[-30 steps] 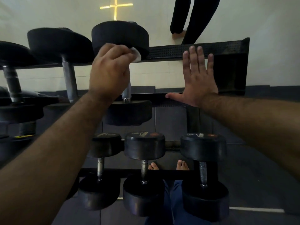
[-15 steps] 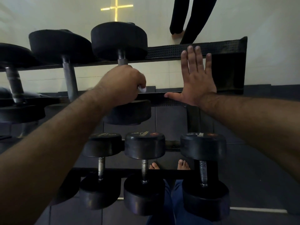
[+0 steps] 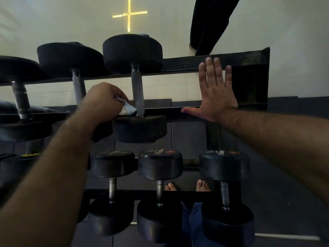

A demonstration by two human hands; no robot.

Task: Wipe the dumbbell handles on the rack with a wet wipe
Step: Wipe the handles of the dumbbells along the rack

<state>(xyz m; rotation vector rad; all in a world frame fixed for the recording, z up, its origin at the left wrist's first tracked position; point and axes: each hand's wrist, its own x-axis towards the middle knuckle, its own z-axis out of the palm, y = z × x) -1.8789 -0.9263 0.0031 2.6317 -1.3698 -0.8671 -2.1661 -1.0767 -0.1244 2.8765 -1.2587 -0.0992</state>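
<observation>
Two bare hands are up at the dumbbell rack [image 3: 213, 62], and we sweep from the left. Out past the left hand's knuckles stand two big dumbbells, the far-left one's handle [image 3: 21, 100] and its neighbour's knurled handle [image 3: 78, 86] both running upright between black heads. Now the left hand [image 3: 105, 102]: fingers curled tight, pinching a crumpled white wet wipe [image 3: 127, 108] that pokes out from the fingertips, its tip right at the foot of the third dumbbell's steel handle [image 3: 138, 90], just above the lower head [image 3: 139, 129]; whether it actually touches the metal I cannot tell. Beyond those fingers, on the far side of that handle, the right hand [image 3: 216, 93] is spread flat, fingers straight and pointing up toward the top rail, thumb lying along the nearer rail [image 3: 178, 113], gripping nothing. Below both sets of fingers, the lower tier carries three smaller dumbbells [image 3: 160, 191] in a row, and bare toes [image 3: 203, 186] peek through the rack beneath the right wrist.
</observation>
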